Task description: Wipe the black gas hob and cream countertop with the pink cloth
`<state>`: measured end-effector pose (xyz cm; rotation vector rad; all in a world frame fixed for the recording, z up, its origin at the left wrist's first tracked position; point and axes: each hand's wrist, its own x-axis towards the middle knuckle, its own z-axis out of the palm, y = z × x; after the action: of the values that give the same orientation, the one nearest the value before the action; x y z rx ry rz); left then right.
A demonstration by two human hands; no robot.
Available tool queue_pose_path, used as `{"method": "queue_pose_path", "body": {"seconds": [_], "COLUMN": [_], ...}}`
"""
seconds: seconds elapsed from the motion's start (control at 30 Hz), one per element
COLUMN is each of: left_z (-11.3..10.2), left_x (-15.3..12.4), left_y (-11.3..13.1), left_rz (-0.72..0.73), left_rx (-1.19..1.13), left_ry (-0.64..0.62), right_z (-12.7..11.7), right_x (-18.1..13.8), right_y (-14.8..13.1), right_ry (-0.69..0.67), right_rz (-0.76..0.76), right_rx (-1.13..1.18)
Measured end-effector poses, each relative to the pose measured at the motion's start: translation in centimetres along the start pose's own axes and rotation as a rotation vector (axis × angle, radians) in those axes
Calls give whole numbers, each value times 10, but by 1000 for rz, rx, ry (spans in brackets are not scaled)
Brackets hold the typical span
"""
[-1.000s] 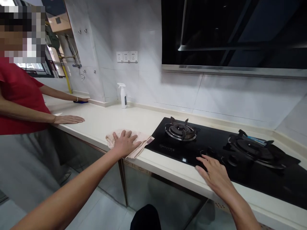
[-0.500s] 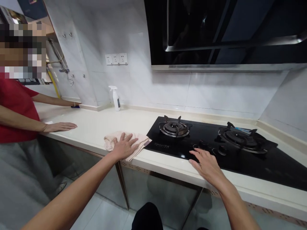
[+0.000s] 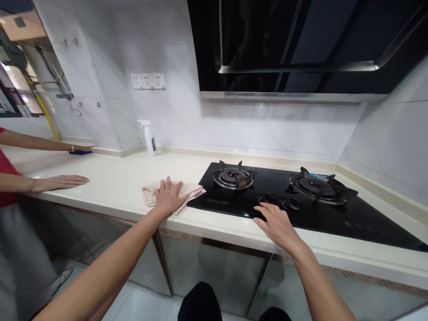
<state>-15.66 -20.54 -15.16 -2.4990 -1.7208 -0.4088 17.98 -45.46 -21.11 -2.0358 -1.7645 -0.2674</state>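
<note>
My left hand lies flat with its fingers spread on a pale pink cloth. The cloth sits on the white counter, crumpled at its left end, and its right corner reaches the black gas cooktop. My right hand rests at the cooktop's front edge, fingers loosely bent and thumb apart, with nothing in it. Its fingertips are just in front of the control knobs; whether they touch one I cannot tell. Behind the knobs are a left burner and a right burner.
A white spray bottle stands by the wall below the sockets. At left, another person's hand lies on the counter; their other hand is on a dark blue item. A black range hood overhangs the cooktop.
The view has turned slightly to the right. My left hand and the cloth have slid a little away from the counter's front edge. My right hand has stayed by the knobs.
</note>
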Motion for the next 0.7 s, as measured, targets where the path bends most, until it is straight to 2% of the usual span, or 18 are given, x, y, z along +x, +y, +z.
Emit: {"method": "queue_pose_path", "body": {"seconds": [0.1,0.27,0.37,0.5,0.7], "left_z": [4,9,11,11,10], "left_x": [-1,-1,-1,-3,-6], "left_y": [1,-1,0,1,3], "left_rz": [-8,46,42,45,36], "left_rx": [42,106,106,73,50], "left_ry": [25,48,36,49,42], "right_z": [1,-1,-1,2,18], "right_x": [1,6,13,31,66], "right_y": [2,-13,-41,-94,-164], "right_ry": [-12,-144,-206,-309,-338], "right_rz": [-5,-30,-45,-119,-168], "right_rx": [6,28,36,70,90]}}
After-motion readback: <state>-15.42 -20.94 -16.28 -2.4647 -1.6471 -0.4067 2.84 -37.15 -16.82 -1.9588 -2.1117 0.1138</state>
